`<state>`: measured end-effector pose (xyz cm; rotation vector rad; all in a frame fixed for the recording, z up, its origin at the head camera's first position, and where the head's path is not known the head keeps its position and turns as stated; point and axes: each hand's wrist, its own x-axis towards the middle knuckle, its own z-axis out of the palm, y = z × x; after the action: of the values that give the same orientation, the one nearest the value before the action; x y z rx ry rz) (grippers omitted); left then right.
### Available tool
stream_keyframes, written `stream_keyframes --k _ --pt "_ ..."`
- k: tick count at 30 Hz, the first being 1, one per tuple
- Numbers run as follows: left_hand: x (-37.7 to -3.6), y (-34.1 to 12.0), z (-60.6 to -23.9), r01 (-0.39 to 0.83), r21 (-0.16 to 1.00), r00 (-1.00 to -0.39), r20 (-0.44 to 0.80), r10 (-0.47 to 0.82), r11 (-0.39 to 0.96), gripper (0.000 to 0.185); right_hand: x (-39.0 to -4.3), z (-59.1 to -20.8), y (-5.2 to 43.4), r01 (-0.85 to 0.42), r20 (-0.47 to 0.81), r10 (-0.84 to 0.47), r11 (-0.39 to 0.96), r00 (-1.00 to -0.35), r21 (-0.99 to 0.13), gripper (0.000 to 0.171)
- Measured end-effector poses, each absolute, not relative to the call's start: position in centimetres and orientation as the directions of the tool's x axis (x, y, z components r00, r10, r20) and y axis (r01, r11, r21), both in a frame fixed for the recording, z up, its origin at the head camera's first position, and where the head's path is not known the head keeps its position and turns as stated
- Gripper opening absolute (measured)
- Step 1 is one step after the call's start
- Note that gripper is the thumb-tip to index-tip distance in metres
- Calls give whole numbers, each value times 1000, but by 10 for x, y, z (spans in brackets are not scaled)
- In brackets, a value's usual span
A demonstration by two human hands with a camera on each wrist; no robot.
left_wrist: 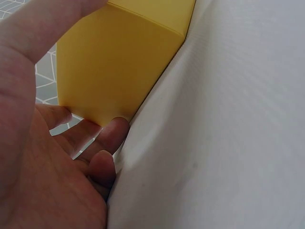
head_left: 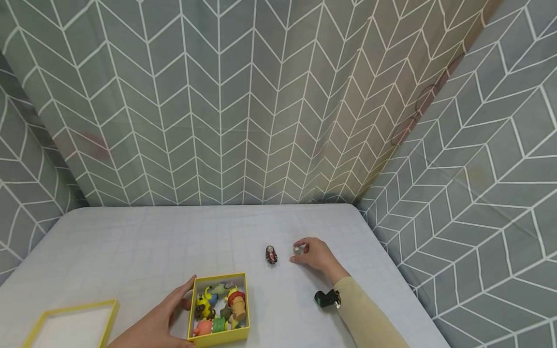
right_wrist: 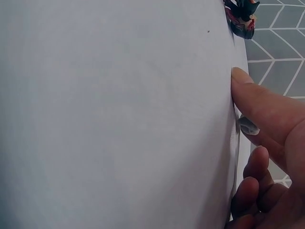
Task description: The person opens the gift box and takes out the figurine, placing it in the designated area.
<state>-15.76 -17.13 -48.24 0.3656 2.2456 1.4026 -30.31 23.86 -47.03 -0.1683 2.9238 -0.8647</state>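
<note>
Yellow-rimmed lid (head_left: 71, 328), white inside, one: lower left of the frame, lying on a table (head_left: 152, 241) with a white covering. Left hand (head_left: 158, 319), one: lower left of centre, against the left side of the box; thumb toward the near corner, fingers toward the far corner, gripping the box between them. Yellow box (head_left: 222, 338), open-topped, one: bottom centre, resting on the table and filled with toy figures; among them a yellow-and-black figure (head_left: 203, 308) at its left, an orange-pink figure (head_left: 203, 328) and a green figure (head_left: 219, 325) at the near edge, and a red-and-brown figure (head_left: 237, 304) at its right. Dark figurine with red front (head_left: 271, 255), one: right of centre, well apart from the box. Small greyish figurine (head_left: 298, 251), one: just beyond it to the right, partly covered. Right hand (head_left: 319, 256), one: thumb and forefinger curled narrowly round that greyish piece. Black wrist device (head_left: 325, 298) and beige sleeve (head_left: 365, 314): lower right. Grey curtain, white chevron lines (head_left: 487, 193): right edge.
</note>
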Motion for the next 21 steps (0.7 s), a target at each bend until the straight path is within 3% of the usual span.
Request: stream_keyframes --k 21 --pt "-158 -174 -483 20 899 -855 -212 473 438 116 -303 -467 238 -88 -65 -144 839 -987 -538 47"
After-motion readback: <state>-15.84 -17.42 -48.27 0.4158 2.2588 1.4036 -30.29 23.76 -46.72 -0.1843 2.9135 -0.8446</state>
